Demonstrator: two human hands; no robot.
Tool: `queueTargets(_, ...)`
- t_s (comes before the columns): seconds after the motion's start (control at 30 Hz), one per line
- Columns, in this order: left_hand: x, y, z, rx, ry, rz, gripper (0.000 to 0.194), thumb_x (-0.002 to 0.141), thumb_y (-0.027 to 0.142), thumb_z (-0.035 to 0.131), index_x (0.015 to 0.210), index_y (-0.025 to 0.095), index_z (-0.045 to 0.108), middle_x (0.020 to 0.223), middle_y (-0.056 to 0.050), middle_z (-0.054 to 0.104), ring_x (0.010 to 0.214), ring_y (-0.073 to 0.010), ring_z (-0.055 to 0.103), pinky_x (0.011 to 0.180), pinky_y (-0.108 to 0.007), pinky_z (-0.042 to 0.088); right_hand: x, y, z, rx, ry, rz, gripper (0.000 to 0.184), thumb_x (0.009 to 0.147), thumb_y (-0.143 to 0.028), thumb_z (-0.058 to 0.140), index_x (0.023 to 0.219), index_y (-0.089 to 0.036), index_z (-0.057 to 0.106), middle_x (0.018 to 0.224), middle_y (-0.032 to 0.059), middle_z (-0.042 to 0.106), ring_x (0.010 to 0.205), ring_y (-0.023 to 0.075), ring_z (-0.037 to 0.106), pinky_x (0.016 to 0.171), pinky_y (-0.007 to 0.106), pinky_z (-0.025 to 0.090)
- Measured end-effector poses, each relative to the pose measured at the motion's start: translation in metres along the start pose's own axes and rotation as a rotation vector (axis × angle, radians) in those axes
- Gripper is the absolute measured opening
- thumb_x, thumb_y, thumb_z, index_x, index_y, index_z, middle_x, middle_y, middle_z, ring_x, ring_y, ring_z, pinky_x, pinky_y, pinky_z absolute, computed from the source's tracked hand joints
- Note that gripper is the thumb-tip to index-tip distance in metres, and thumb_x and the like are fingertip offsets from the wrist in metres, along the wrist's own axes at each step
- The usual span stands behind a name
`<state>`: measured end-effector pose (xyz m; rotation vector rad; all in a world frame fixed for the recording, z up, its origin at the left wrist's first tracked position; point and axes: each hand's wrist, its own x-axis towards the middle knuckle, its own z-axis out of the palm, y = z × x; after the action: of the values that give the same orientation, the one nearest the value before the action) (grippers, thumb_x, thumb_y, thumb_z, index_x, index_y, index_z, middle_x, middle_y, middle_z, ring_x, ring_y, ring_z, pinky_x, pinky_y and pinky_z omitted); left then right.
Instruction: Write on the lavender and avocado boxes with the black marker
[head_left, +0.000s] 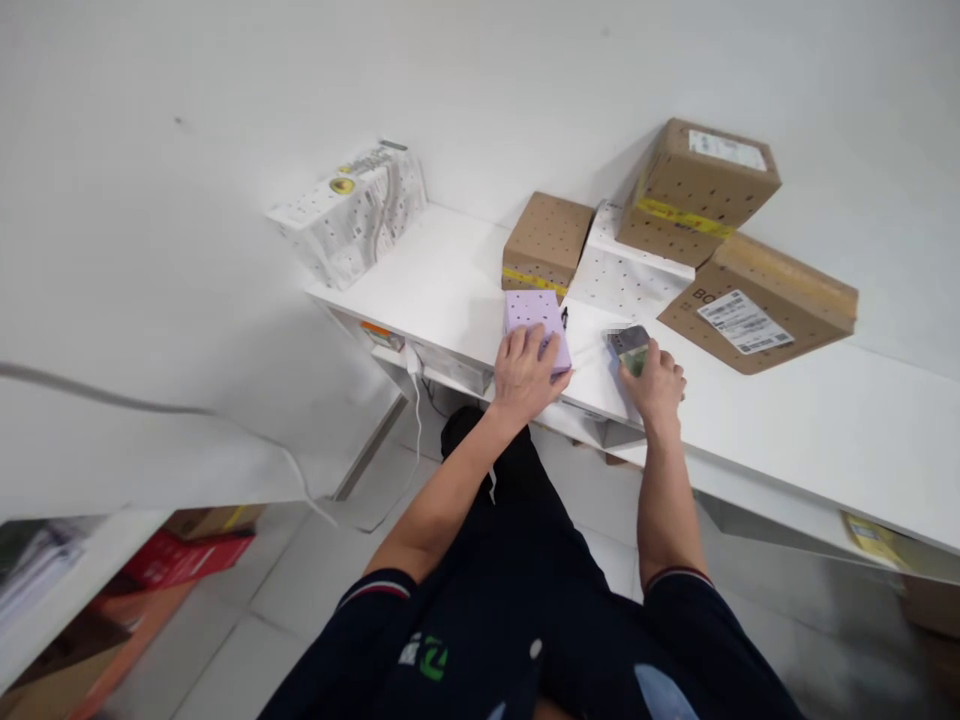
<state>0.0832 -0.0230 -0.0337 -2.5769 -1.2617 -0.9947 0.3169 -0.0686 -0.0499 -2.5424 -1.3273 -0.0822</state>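
My left hand (527,370) lies on a small lilac dotted box (533,316) near the front edge of the white table (810,420), fingers spread over its near end. My right hand (658,383) is closed around a small grey handheld device (630,346) with a greenish face, held just above the tabletop to the right of the lilac box.
Behind the lilac box stand a small brown dotted box (546,241) and a white dotted box (628,272). Two brown cartons (701,190) (761,302) with labels lie at the right. A white patterned package (351,212) sits at the table's left end. Shelves with red boxes (180,556) stand lower left.
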Motion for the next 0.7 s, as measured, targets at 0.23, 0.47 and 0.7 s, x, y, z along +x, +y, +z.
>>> queueTargets(0.23, -0.002, -0.003, -0.015, 0.006, -0.097, -0.123, 0.048, 0.092, 0.045, 0.057, 0.135, 0.024, 0.065, 0.144, -0.013, 0.059, 0.132, -0.0426, 0.049, 0.108, -0.058, 0.039, 0.001, 0.007, 0.014, 0.016, -0.043, 0.02, 0.068, 0.088, -0.045, 0.058, 0.148, -0.015, 0.048, 0.136, 0.0222, 0.06, 0.118, 0.0385, 0.052, 0.097, 0.053, 0.044)
queueTargets(0.47, -0.011, -0.011, -0.028, -0.087, -0.125, -0.445, 0.06, 0.084, 0.041, 0.071, 0.141, 0.028, 0.059, 0.16, -0.019, 0.031, 0.133, -0.0503, 0.047, 0.102, -0.066, 0.047, 0.004, 0.013, 0.036, 0.168, 0.152, -0.046, 0.057, 0.085, -0.044, 0.064, 0.134, -0.015, 0.061, 0.142, 0.0233, 0.055, 0.128, 0.0412, 0.046, 0.102, 0.062, 0.041)
queueTargets(0.7, -0.015, -0.064, -0.028, -0.372, 0.197, -0.648, 0.055, 0.071, 0.033, 0.081, 0.124, 0.023, 0.07, 0.126, -0.014, 0.054, 0.115, -0.0325, 0.063, 0.096, -0.05, 0.059, -0.025, -0.028, 0.061, 0.602, 0.385, -0.32, 0.03, 0.094, -0.036, 0.048, 0.107, -0.017, 0.067, 0.1, 0.0144, 0.07, 0.095, 0.0267, 0.063, 0.089, 0.046, 0.054)
